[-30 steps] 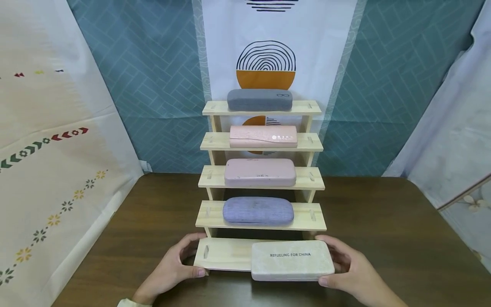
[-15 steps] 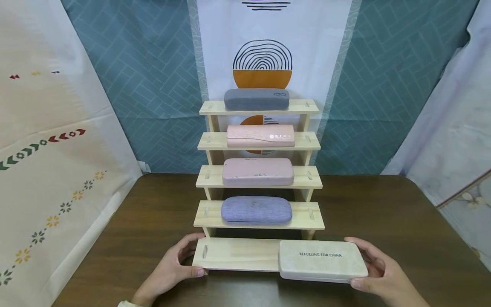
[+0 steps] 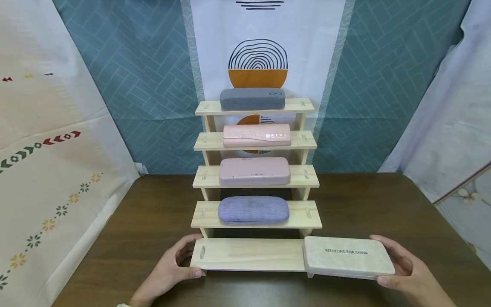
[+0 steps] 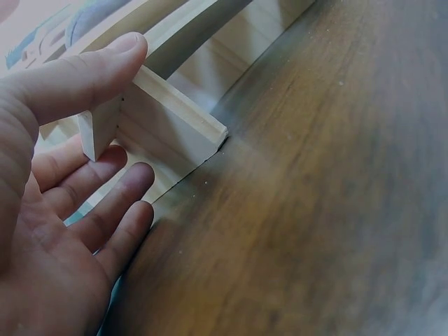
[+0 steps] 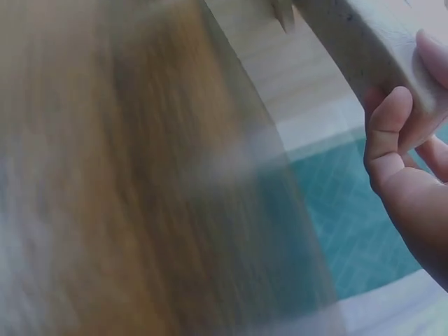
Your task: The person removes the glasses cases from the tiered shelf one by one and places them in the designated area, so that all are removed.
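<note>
Beige glasses case [image 3: 348, 257], printed "REFUELING FOR CHINA": lies flat, its left end on the right end of the bottom step [image 3: 247, 254] of a wooden stepped stand [image 3: 311, 178], the rest overhanging beyond the stand's right side, above the dark wooden surface [image 3: 368, 204] near its front edge.

Right hand [image 3: 409, 273]: grips the case at its right end, thumb at the near edge, fingers [image 5: 383, 133] curled round the far side; in the right wrist view the fingers are clamped on the case's underside and edge.

Left hand [image 3: 168, 268]: holds the left end of the bottom step, thumb [image 4: 84, 73] on the front edge, fingers [image 4: 115, 192] loosely bent, slightly apart, round the step's end beside the stand's leg.

Stand: five steps rising toward the rear edge of the surface, centred.
- Second step: blue-grey fabric case [image 3: 253, 209].
- Third step: mauve case [image 3: 254, 171].
- Fourth step: pink case [image 3: 256, 135] with a small white mark.
- Top step: dark grey case [image 3: 252, 99].

Behind the stand: white hanging [image 3: 264, 38] with black arcs over an orange half-disc, against a teal herringbone backdrop [image 3: 153, 85]. At the left edge of the surface: cream cloth [image 3: 50, 162] with flower and chevron patterns. At the right edge: pale cloth [image 3: 452, 128].
</note>
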### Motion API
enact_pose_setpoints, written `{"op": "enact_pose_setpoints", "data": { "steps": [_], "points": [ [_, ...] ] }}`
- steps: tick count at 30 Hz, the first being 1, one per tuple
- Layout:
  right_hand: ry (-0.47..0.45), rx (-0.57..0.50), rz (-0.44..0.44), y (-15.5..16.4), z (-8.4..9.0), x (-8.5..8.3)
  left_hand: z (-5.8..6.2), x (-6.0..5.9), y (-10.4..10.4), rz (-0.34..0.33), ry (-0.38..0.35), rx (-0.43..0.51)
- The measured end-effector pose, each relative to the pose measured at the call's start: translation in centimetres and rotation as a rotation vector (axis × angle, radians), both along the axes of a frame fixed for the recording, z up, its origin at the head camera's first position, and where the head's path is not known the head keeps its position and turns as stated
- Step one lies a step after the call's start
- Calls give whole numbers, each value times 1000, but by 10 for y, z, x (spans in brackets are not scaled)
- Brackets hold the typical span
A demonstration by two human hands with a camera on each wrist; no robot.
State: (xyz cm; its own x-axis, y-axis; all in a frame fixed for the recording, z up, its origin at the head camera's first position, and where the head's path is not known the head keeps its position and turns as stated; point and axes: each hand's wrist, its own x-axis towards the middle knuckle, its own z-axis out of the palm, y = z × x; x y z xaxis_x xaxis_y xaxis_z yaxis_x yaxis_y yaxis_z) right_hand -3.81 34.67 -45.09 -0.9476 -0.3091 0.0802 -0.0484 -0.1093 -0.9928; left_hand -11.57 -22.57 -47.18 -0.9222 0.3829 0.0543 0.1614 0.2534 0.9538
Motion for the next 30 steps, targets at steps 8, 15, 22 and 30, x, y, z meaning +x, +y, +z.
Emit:
{"op": "enact_pose_setpoints", "data": {
  "steps": [8, 15, 22, 30],
  "points": [
    [-10, 36, -23, 20, -7, 2, 2, 1, 2, 2, -9, 6],
    [28, 102, -28, 37, -10, 5, 2, 1, 1, -9, 13, 7],
    [40, 321, -144, 57, -10, 10, 2, 1, 1, -22, 37, 17],
    [78, 453, -147, 70, -16, 10, 2, 1, 1, -13, 32, 6]
  ]
}}
